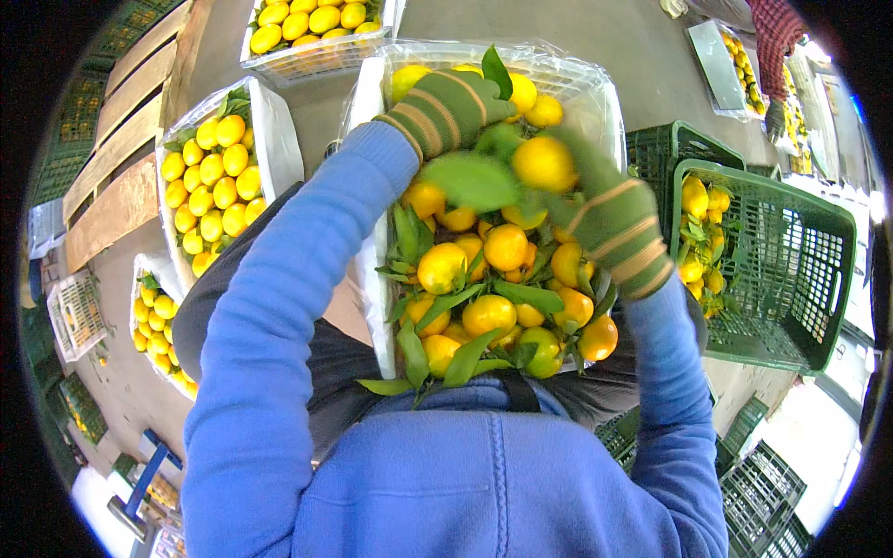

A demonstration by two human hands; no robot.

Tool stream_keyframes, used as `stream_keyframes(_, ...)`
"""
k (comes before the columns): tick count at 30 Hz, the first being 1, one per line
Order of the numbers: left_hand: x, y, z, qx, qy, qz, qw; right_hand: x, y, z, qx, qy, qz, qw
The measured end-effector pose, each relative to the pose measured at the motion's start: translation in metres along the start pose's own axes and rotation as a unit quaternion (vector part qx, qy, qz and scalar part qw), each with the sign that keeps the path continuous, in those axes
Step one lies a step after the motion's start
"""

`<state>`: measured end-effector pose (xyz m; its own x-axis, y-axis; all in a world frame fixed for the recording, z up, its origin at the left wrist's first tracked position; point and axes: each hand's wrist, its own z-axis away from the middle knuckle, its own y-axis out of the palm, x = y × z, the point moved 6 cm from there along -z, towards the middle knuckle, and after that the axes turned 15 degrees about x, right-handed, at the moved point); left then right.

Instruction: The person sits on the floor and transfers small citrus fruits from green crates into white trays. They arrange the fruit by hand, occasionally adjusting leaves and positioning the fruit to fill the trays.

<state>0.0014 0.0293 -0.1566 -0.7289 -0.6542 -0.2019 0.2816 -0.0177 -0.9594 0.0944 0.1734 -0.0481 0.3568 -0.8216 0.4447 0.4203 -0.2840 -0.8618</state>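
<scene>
Before me stands a white plastic crate (pixel 370 94) lined with clear film. Leafy orange-yellow citrus fruits (pixel 488 314) are heaped in its near part; more sit along the far end. My right hand (pixel 617 223), in a striped green knit glove and blurred by motion, has its fingers around the right side of a citrus fruit (pixel 544 164). A blurred green leaf (pixel 471 183) hangs left of that fruit. My left hand (pixel 450 111), gloved alike, lies over the crate's far left part, close to the yellow fruits there. Its fingertips are partly hidden, so its grip is unclear.
Film-lined crates of citrus stand at the left (pixel 278 132) and far left (pixel 317 42). A green plastic crate (pixel 795 279) with leafy fruit is tilted at my right. Wooden pallets (pixel 132 118) lie at left. A co-worker's sleeve (pixel 773 49) shows at upper right.
</scene>
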Motion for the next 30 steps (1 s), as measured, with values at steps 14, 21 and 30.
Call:
stream_keyframes(14, -0.004, -0.004, 0.003, 0.030, 0.013, -0.028, 0.999, -0.099, 0.019, -0.098, -0.001, -0.018, 0.362, 0.932)
stream_keyframes(21, -0.002, -0.001, 0.000, -0.029, 0.013, -0.016, 0.999, -0.089, 0.030, -0.103, 0.050, -0.017, 0.433, 0.900)
stream_keyframes(30, 0.000, -0.002, 0.005, 0.011, -0.011, 0.002, 1.000, -0.003, -0.016, -0.010, 0.370, -0.118, -0.123, 0.913)
